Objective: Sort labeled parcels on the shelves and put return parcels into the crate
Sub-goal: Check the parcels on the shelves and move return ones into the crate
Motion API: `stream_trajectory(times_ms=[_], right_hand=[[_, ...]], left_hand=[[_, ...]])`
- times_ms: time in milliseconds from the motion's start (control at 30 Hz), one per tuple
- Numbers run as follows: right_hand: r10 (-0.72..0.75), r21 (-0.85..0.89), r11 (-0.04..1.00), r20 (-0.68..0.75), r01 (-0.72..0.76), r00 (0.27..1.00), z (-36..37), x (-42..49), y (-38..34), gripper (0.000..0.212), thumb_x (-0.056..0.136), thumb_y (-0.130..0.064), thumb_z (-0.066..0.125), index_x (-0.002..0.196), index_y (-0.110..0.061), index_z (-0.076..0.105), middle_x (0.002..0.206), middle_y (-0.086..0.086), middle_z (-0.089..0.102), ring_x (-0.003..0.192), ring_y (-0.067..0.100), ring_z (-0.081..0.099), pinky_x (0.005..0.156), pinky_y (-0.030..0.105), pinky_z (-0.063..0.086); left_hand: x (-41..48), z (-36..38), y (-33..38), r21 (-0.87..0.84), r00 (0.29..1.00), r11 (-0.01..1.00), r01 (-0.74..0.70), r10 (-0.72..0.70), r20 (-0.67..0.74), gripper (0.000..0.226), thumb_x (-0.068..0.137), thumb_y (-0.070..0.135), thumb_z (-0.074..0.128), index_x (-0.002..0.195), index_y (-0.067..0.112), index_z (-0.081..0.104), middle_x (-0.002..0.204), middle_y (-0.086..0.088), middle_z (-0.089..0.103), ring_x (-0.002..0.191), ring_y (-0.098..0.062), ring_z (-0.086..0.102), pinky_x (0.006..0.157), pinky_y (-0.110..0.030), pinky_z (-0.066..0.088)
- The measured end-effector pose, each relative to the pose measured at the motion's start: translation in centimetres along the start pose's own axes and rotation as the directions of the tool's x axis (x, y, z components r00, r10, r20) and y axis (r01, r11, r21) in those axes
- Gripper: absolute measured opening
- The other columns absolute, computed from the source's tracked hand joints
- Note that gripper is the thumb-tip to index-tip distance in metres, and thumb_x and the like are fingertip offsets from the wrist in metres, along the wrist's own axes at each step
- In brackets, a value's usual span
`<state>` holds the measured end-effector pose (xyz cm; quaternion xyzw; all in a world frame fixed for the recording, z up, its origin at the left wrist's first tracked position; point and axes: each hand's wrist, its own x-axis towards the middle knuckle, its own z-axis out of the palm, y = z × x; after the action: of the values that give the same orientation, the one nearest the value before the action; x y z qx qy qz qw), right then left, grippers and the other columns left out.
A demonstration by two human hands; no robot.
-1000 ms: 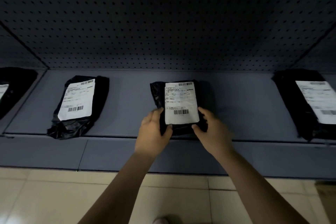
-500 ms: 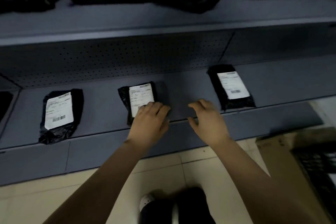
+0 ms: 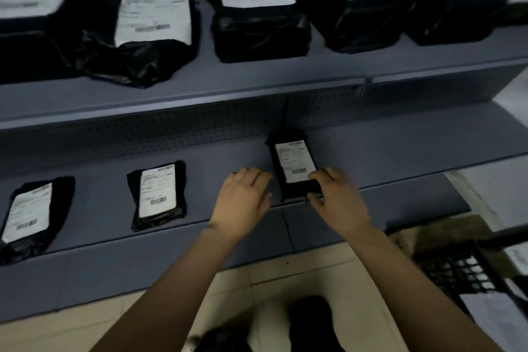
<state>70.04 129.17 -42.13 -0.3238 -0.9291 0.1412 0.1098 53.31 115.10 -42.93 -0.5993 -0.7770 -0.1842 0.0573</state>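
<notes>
The small black parcel [image 3: 294,170] lies flat near the front edge of the lower shelf [image 3: 400,157], with the left hand [image 3: 243,198] just beside it on one side and the right hand [image 3: 340,200] at its front corner on the other side. The left fingers [image 3: 257,177] are loosely bent and hold nothing. The right fingers [image 3: 331,176] lie on the corner with the thumb low at the front edge, but it is too blurry to tell if they pinch it yet. The bag looks smooth and slippery, so a grab with only one corner could let it slide off the edge and drop to the floor [image 3: 285,288]. The bag is soft, so a hard squeeze could crumple the white label [image 3: 294,160] and make it harder to read. The light is dim and the other parcels [image 3: 157,194] on this shelf look almost the same, so it would be easy to mix them up. The black crate [image 3: 457,271] sits low on the right beside a cardboard box [image 3: 428,234], and a careless toss could miss it. Every parcel, also the big ones on the upper shelf [image 3: 285,74], has a white label with dark lines of print and a barcode, but the words are too small and blurry to read, and no brand name shows
</notes>
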Motion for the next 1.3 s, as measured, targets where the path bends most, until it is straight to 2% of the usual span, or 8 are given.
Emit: stream_trajectory(times_ms=[367, 533, 700, 900, 1033, 1133, 1200, 1300], right_hand=[[-0.156, 0.057, 0.987, 0.116, 0.151, 0.981, 1.4, 4.6, 10.8, 0.035, 0.079, -0.016, 0.074, 0.113, -0.009, 0.066, 0.109, 0.009, 0.061, 0.102, 0.03, 0.057, 0.081, 0.037, 0.049], [-0.146, 0.091, 0.987, 0.15, 0.133, 0.978, 4.4, 5.5, 12.8, 0.033, 0.082, -0.019, 0.072, 0.113, -0.01, 0.065, 0.109, 0.009, 0.061, 0.103, 0.028, 0.056, 0.081, 0.036, 0.048], [-0.071, 0.161, 0.986, 0.199, 0.039, 0.977, 8.2, 6.7, 14.0, 0.037, 0.09, -0.026, 0.065, 0.123, -0.011, 0.06, 0.121, 0.01, 0.058, 0.113, 0.028, 0.053, 0.087, 0.036, 0.047], [0.087, 0.325, 0.932, 0.224, -0.159, 0.971, 12.5, 8.6, 14.6, 0.058, 0.093, -0.04, 0.058, 0.144, -0.019, 0.04, 0.138, 0.007, 0.049, 0.126, 0.025, 0.048, 0.094, 0.029, 0.041], [0.139, 0.477, 0.831, 0.322, -0.287, 0.937, 14.5, 9.2, 15.0, 0.056, 0.094, -0.039, 0.058, 0.144, -0.024, 0.04, 0.141, -0.002, 0.05, 0.129, 0.018, 0.047, 0.093, 0.023, 0.035], [0.127, 0.546, 0.769, 0.38, -0.333, 0.916, 15.5, 9.0, 15.2, 0.052, 0.095, -0.039, 0.056, 0.143, -0.027, 0.041, 0.14, -0.007, 0.053, 0.128, 0.014, 0.049, 0.095, 0.024, 0.037], [0.122, 0.586, 0.733, 0.386, -0.345, 0.914, 15.6, 9.0, 15.2, 0.051, 0.096, -0.039, 0.056, 0.144, -0.029, 0.04, 0.139, -0.01, 0.052, 0.125, 0.009, 0.048, 0.094, 0.024, 0.036], [0.104, 0.629, 0.7, 0.377, -0.337, 0.92, 15.5, 8.7, 15.1, 0.053, 0.096, -0.036, 0.057, 0.145, -0.032, 0.037, 0.137, -0.015, 0.05, 0.116, -0.001, 0.042, 0.093, 0.022, 0.033]], left_hand=[[5.0, 7.3, 6.3, 0.08, 0.979, 0.979, 0.19, -0.194, 0.058, 0.034, 0.075, 0.024, 0.075, 0.106, 0.015, 0.065, 0.094, -0.005, 0.063, 0.085, -0.027, 0.059, 0.071, -0.035, 0.048], [5.2, 11.0, 5.4, 0.08, 0.953, 0.961, 0.266, -0.274, 0.126, 0.03, 0.078, 0.022, 0.073, 0.106, 0.015, 0.065, 0.096, -0.005, 0.063, 0.087, -0.028, 0.061, 0.073, -0.037, 0.05], [5.0, 15.2, 3.7, 0.004, 0.897, 0.91, 0.414, -0.409, 0.166, 0.035, 0.092, 0.03, 0.058, 0.124, 0.015, 0.058, 0.116, -0.006, 0.06, 0.107, -0.027, 0.055, 0.087, -0.038, 0.045], [5.7, 19.6, 2.4, -0.31, 0.799, 0.739, 0.599, -0.578, 0.165, 0.052, 0.096, 0.041, 0.052, 0.142, 0.02, 0.041, 0.133, -0.002, 0.052, 0.122, -0.022, 0.047, 0.095, -0.031, 0.043], [5.9, 22.4, 2.0, -0.491, 0.758, 0.599, 0.633, -0.609, 0.233, 0.062, 0.094, 0.042, 0.057, 0.148, 0.024, 0.032, 0.14, 0.005, 0.048, 0.129, -0.012, 0.045, 0.094, -0.016, 0.037], [5.9, 23.5, 2.1, -0.654, 0.73, 0.429, 0.623, -0.619, 0.29, 0.058, 0.095, 0.033, 0.06, 0.147, 0.026, 0.034, 0.131, 0.017, 0.051, 0.12, 0.002, 0.047, 0.087, 0.002, 0.034], [5.8, 23.9, 2.0, -0.716, 0.707, 0.326, 0.617, -0.628, 0.324, 0.06, 0.094, 0.03, 0.062, 0.147, 0.024, 0.036, 0.133, 0.017, 0.052, 0.12, 0.002, 0.049, 0.093, -0.004, 0.038], [5.5, 24.3, 1.8, -0.772, 0.702, 0.256, 0.582, -0.638, 0.317, 0.058, 0.092, 0.021, 0.065, 0.144, 0.02, 0.04, 0.134, 0.011, 0.055, 0.122, 0.002, 0.051, 0.105, -0.023, 0.042]])
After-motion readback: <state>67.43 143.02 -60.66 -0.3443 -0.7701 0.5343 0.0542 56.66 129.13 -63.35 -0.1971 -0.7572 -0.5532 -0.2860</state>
